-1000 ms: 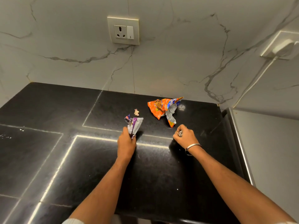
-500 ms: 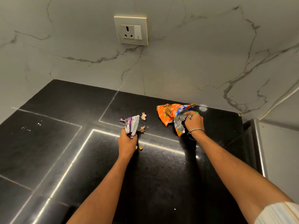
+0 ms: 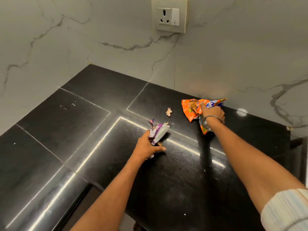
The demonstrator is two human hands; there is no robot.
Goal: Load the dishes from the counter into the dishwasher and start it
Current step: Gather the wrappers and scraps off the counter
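No dishes or dishwasher show in this view. On the black stone counter (image 3: 83, 130) my left hand (image 3: 146, 147) grips a crumpled purple and white wrapper (image 3: 158, 132) just above the surface. Farther back by the wall, my right hand (image 3: 212, 113), a metal bangle on its wrist, clutches an orange snack packet (image 3: 190, 109) that lies crumpled on the counter. A small pale scrap (image 3: 168, 112) lies between the two wrappers, and a tiny brown crumb (image 3: 160, 144) sits beside my left thumb.
Marble walls close the counter at the back and left, with a socket and switch plate (image 3: 169, 15) above. The counter's right end (image 3: 290, 129) drops beside a pale panel. A dark gap (image 3: 80, 202) opens below the front edge.
My right hand reached from the counter's front to the orange packet and now clutches it. My left hand kept hold of the purple wrapper. The view swung left and downward.
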